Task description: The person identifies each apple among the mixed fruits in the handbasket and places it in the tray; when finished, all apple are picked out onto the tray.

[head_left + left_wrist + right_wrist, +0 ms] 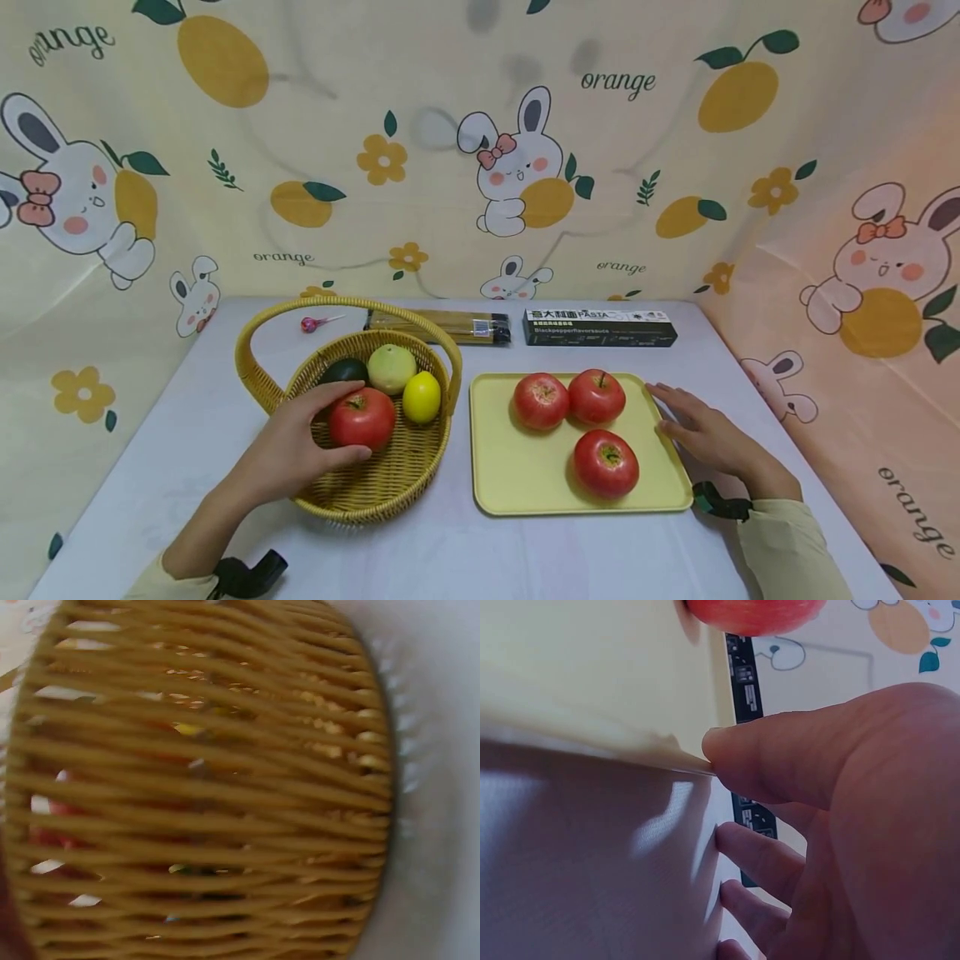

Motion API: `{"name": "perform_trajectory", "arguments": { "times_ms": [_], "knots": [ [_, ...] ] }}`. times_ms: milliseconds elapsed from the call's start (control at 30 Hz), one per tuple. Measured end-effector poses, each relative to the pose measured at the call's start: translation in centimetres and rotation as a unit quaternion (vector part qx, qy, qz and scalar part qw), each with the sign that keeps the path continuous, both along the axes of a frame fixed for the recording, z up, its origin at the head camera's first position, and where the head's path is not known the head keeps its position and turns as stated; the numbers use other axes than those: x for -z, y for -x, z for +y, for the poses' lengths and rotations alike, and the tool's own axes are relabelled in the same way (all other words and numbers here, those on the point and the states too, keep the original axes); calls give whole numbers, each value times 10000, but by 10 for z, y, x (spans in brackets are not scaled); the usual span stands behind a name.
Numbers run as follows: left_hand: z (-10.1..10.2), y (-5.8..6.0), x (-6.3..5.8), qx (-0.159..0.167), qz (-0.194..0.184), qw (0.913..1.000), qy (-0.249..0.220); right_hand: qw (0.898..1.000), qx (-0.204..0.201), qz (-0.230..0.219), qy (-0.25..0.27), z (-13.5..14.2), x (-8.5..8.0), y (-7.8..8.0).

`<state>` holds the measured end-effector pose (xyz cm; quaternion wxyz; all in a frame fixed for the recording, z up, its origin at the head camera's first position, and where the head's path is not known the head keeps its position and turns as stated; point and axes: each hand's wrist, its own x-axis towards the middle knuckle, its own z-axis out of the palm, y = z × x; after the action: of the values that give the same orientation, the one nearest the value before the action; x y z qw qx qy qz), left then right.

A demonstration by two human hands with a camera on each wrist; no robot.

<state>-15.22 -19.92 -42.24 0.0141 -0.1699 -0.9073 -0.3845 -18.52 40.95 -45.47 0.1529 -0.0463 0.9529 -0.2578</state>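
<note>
My left hand [292,450] reaches over the near left rim of a wicker basket [375,504] and grips a red apple [363,419], thumb on the near side and fingers behind. Around that apple in the basket are a dark green fruit [343,371], a pale green round fruit [392,369] and a yellow lemon [422,397]. The left wrist view is filled by the basket's blurred woven side [202,780]. My right hand [708,429] rests at the right edge of a yellow tray [517,475], its thumb [772,757] touching the rim. Fairly straight fingers lie beside the tray.
On the tray lie three red apples [606,463], two of them side by side at the back. Behind stand a black pasta box [600,329] and a pack of spaghetti [457,325]. A small pink lollipop-like item [309,324] shows behind the basket's tall arched handle [251,367].
</note>
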Motion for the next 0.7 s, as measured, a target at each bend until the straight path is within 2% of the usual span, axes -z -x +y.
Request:
{"name": "perform_trajectory", "arguments": {
  "times_ms": [233, 333, 533, 700],
  "knots": [
    [-2, -7, -12, 136, -398, 9953, -870, 10000, 46, -25, -44, 0, 1, 1],
    [5, -12, -16, 327, -458, 9923, -1107, 10000, 58, -25, -52, 0, 1, 1],
    [21, -20, -22, 830, -348, 9854, -1446, 10000, 63, -19, -58, -1, 1, -1],
    [35, -26, -26, 1157, -459, 9786, -1637, 10000, 38, 54, -71, -2, 0, -1]
  ]
}}
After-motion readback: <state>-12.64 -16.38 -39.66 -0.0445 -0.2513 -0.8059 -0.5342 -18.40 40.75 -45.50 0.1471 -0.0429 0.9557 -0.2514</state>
